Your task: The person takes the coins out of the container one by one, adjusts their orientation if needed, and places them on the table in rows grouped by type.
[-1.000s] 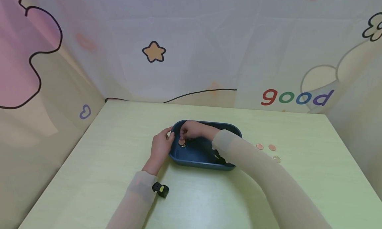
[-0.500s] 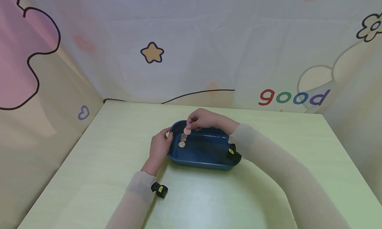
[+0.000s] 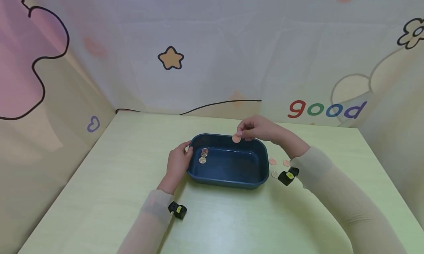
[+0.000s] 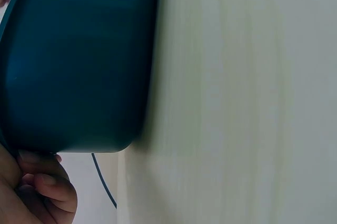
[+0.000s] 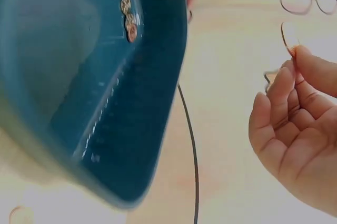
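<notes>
A blue rectangular tray [image 3: 228, 182] with raised walls stands on the table. My left hand [image 3: 178, 165] holds its left end, thumb at the rim and fingers against the outer wall; in the left wrist view those fingers [image 4: 50, 187] are curled beside the tray. Three coins [image 3: 203, 155] lie overlapping on the tray floor near the left end. Above the back rim, towards the right, my right hand [image 3: 260, 129] pinches a copper-coloured coin [image 3: 236, 138] between thumb and fingertips. The right wrist view shows this coin [image 5: 286, 40] nearly edge-on.
Right of the tray lie copper-coloured coins [image 3: 272, 161] and a silvery coin [image 3: 275, 174]; the right sleeve and wrist camera [image 3: 288, 176] may cover others. A printed cloth backdrop [image 3: 212, 70] rises behind the pale table [image 3: 225, 224].
My right hand has risen from the tray's left end and moved right, carrying the copper-coloured coin. Three coins now show uncovered in the tray. My left hand has stayed put.
</notes>
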`<state>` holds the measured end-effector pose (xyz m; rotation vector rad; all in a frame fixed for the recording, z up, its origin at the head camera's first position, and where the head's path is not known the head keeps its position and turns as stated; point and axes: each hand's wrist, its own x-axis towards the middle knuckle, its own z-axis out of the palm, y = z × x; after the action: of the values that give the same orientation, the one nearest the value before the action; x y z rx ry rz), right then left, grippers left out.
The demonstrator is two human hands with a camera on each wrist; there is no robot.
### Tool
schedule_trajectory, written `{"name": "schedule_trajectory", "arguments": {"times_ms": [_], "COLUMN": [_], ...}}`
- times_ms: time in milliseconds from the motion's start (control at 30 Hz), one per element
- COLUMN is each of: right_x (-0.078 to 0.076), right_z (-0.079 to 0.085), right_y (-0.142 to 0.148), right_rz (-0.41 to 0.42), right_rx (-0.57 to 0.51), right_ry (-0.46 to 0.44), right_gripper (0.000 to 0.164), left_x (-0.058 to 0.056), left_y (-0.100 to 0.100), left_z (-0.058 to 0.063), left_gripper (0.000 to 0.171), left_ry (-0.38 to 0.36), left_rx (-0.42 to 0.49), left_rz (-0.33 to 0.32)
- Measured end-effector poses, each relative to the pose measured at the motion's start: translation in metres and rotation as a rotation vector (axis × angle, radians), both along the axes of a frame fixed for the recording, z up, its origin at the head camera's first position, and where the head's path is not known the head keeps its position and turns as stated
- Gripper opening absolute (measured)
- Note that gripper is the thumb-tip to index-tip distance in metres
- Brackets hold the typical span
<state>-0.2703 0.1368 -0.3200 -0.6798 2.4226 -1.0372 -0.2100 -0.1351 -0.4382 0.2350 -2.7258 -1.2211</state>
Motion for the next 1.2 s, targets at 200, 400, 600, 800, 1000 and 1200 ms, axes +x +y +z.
{"name": "schedule_trajectory", "arguments": {"times_ms": [200,400,600,800,1000,1200], "right_x": [0.017,0.031,0.042,0.048,0.053,0.055], "right_z": [-0.005,-0.020,-0.038,-0.059,-0.075,-0.083], "right_y": [0.040,0.079,0.116,0.151,0.172,0.186], "right_rz": [-0.095,-0.201,-0.332,-0.438,-0.524,-0.573], "right_rx": [-0.008,0.003,0.053,0.069,0.041,0.073], "right_ry": [0.026,0.059,0.078,0.065,0.017,0.040], "right_gripper": [0.019,0.023,0.031,0.033,0.036,0.038], "left_x": [0.000,0.000,0.001,0.002,0.002,0.002], "left_y": [0.001,0.001,0.001,0.001,0.000,0.001], "left_z": [0.002,0.002,0.002,0.001,0.000,0.001], "left_gripper": [0.039,0.039,0.040,0.040,0.040,0.039], "left_ry": [0.011,0.002,0.004,0.006,0.014,0.015], "left_rx": [0.000,-0.002,0.007,0.007,0.006,-0.001], "left_rz": [-0.007,-0.001,-0.002,-0.006,-0.008,-0.006]}}
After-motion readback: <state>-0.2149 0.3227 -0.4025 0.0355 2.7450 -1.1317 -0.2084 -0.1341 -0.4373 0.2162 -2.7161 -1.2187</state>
